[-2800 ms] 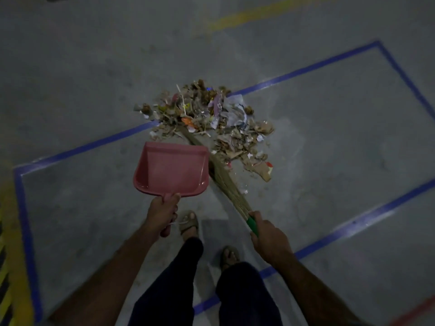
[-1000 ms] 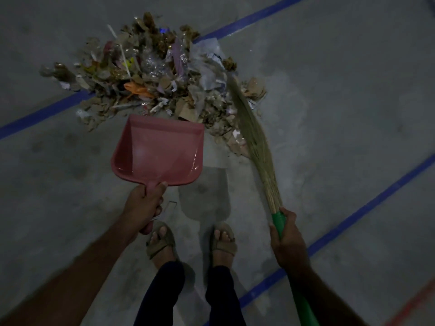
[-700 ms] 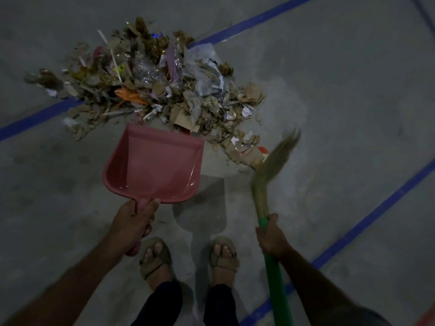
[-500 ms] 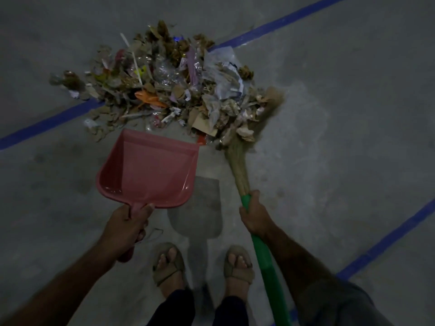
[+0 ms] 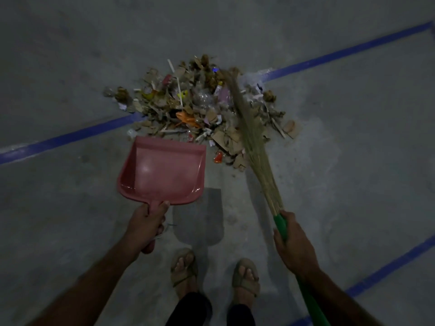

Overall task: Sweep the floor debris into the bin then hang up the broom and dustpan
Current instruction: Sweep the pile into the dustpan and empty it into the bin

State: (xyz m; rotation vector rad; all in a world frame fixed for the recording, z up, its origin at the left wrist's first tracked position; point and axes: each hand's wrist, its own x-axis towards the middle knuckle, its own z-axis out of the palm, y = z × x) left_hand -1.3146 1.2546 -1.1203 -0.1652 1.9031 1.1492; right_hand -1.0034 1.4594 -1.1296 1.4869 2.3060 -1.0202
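dustpan (image 5: 162, 171): glossy pink plastic | broom (image 5: 253, 142): dry straw, green plastic handle | floor (image 5: 353, 161): matt concrete

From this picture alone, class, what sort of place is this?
Probably a warehouse or workshop floor: bare concrete floor, blue lines marking out bays, and a debris pile of cardboard scraps and plastic.

The broom (image 5: 253, 147) handle's green end runs off the bottom edge, partly behind the right hand (image 5: 294, 245). The left hand (image 5: 146, 224) covers most of the dustpan (image 5: 162, 170) handle. Small scraps in the debris pile (image 5: 200, 109) blur together in the dim light.
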